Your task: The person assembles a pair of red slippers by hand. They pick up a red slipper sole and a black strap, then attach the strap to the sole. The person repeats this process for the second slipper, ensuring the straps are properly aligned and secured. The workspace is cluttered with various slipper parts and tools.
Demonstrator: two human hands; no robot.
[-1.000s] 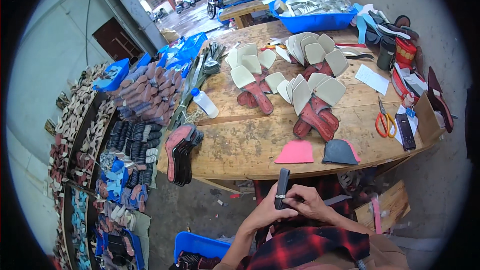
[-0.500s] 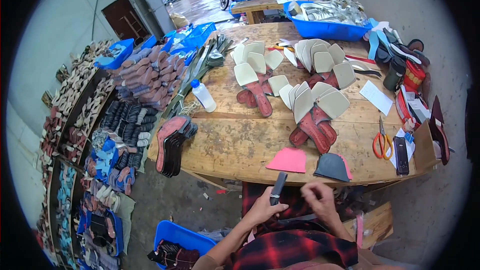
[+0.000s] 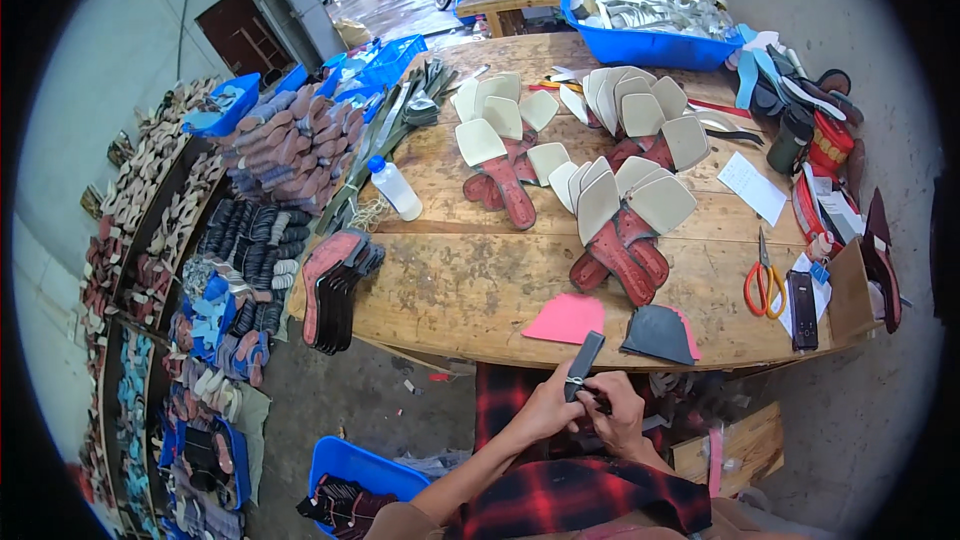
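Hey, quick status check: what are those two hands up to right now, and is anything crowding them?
Left hand and right hand both gripping a dark strap with a small metal buckle, below the workbench edge. Pink cut piece lies just beyond. Nothing blocking.

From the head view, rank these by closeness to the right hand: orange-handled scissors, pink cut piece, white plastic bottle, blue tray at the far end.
Measured from the right hand, low at the near table edge:
1. Pink cut piece, just ahead, slightly left.
2. Orange-handled scissors, ahead on the right.
3. White plastic bottle, farther up on the left.
4. Blue tray, at the table's far end.
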